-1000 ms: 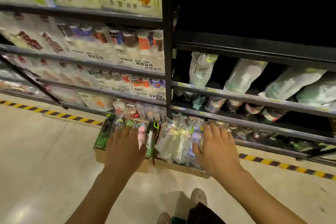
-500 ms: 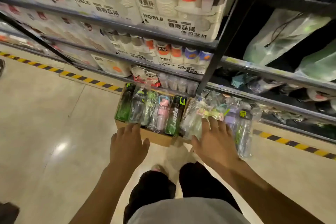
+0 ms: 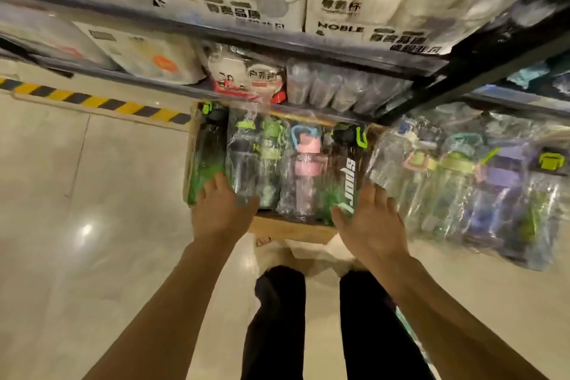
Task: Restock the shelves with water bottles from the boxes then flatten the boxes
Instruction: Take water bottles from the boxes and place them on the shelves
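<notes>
A brown cardboard box (image 3: 293,227) sits on the floor against the bottom shelf, packed with plastic-wrapped water bottles lying flat: green ones at the left, a pink one (image 3: 303,160) in the middle, a black "sport" bottle (image 3: 348,176) at the right. A second batch of wrapped bottles (image 3: 481,182) in clear, lime and purple lies to the right. My left hand (image 3: 220,207) hovers open over the box's near left corner, fingertips at the green bottle (image 3: 205,173). My right hand (image 3: 368,219) is open at the box's near right side, thumb by the sport bottle.
The bottom shelf (image 3: 324,108) holds clear cups and packaged goods just behind the box. Shelves above carry boxed cups. Yellow-black tape (image 3: 92,102) marks the floor along the shelf base. Polished floor spreads to the left. My legs in dark trousers stand right before the box.
The view has dropped closer to the boxes. Both hands have moved forward over the near edge of the left box; the right hand has shifted left off the right-hand batch of bottles.
</notes>
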Motion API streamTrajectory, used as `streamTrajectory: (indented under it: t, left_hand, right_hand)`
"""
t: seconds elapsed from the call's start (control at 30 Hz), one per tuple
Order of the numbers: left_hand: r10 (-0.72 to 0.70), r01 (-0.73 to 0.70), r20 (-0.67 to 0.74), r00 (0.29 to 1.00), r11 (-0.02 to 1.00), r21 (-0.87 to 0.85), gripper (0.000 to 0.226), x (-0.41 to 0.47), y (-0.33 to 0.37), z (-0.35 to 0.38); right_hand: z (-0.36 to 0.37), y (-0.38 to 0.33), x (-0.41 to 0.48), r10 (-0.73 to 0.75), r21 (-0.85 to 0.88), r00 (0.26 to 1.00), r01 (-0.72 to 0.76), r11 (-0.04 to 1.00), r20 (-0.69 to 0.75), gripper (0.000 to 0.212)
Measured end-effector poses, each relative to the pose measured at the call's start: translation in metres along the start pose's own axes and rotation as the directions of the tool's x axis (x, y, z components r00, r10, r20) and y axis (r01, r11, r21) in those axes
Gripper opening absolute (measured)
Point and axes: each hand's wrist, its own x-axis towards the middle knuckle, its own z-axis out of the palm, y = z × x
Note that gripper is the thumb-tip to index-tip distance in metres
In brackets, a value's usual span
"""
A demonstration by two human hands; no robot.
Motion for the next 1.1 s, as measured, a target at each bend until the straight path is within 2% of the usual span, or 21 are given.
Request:
streamTrajectory:
  t: [0.2, 0.4, 0.53, 0.63, 0.77, 0.87, 1.0, 1.1]
  left_hand:
    - [-0.041, 0.043, 0.012, 0.999, 0.992, -0.115, 0.117, 0.104, -0.008, 0.079]
    - [0.001, -0.002, -0.209, 0.978, 1.000, -0.006, 0.121, 0.130, -0.007, 0.132]
    - [-0.046, 0.030, -0.268, 0.962, 0.998, -0.063, 0.115, 0.139, -0.004, 0.144]
    - [-0.068, 0.039, -0.261, 0.963, 0.993, -0.114, 0.097, 0.143, 0.001, 0.145]
    - [-0.020, -0.010, -0.241, 0.970, 0.993, -0.121, 0.084, 0.138, 0.004, 0.138]
    - [-0.043, -0.005, -0.200, 0.979, 0.973, -0.229, 0.085, 0.135, 0.009, 0.134]
    - [-0.034, -0.009, -0.143, 0.989, 0.957, -0.291, 0.082, 0.132, 0.006, 0.134]
    - [-0.081, 0.052, -0.061, 0.995, 0.925, -0.376, 0.082, 0.134, 0.006, 0.122]
  right_hand:
    - [0.086, -0.010, 0.100, 0.236, 0.192, 0.969, -0.246, 0.950, 0.075, 0.116]
    - [0.132, -0.010, 0.140, 0.329, 0.240, 0.944, -0.312, 0.919, -0.033, 0.130]
    - [0.140, -0.008, 0.153, 0.374, 0.307, 0.922, -0.328, 0.893, -0.100, 0.134]
    - [0.142, -0.003, 0.154, 0.383, 0.381, 0.915, -0.312, 0.870, -0.124, 0.131]
    - [0.137, -0.001, 0.144, 0.354, 0.470, 0.933, -0.287, 0.835, -0.060, 0.130]
    - [0.131, -0.005, 0.127, 0.305, 0.535, 0.952, -0.237, 0.811, -0.040, 0.129]
    - [0.125, -0.007, 0.103, 0.240, 0.605, 0.971, -0.190, 0.774, -0.003, 0.132]
    - [0.119, -0.006, 0.084, 0.192, 0.653, 0.981, -0.147, 0.743, 0.002, 0.133]
